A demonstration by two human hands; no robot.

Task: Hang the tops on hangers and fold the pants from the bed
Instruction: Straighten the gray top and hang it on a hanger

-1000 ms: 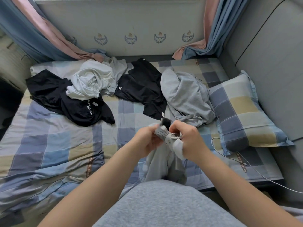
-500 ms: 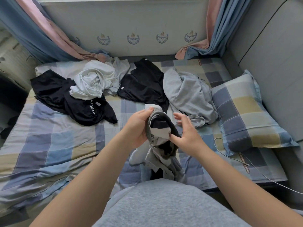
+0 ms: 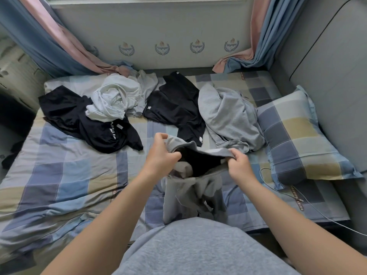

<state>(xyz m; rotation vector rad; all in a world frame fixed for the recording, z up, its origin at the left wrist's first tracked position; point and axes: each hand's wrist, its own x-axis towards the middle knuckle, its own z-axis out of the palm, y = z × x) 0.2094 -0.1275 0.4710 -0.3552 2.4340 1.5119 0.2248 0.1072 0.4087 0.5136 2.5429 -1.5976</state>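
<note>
Now | left hand (image 3: 160, 157) and right hand (image 3: 241, 165) each pinch grey pants (image 3: 188, 192) waistband | stretched wider than before

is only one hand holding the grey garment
No, the left hand and right hand both grip the grey garment at its opening.

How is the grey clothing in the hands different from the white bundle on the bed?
The grey pants are held up by the waistband, left hand and right hand both gripping it; the white top lies untouched on the bed. The grey pants hang open at the top; the white top is bunched in a heap, partly over a black top. One is grey, the other white. Both are rumpled cloth.
</note>
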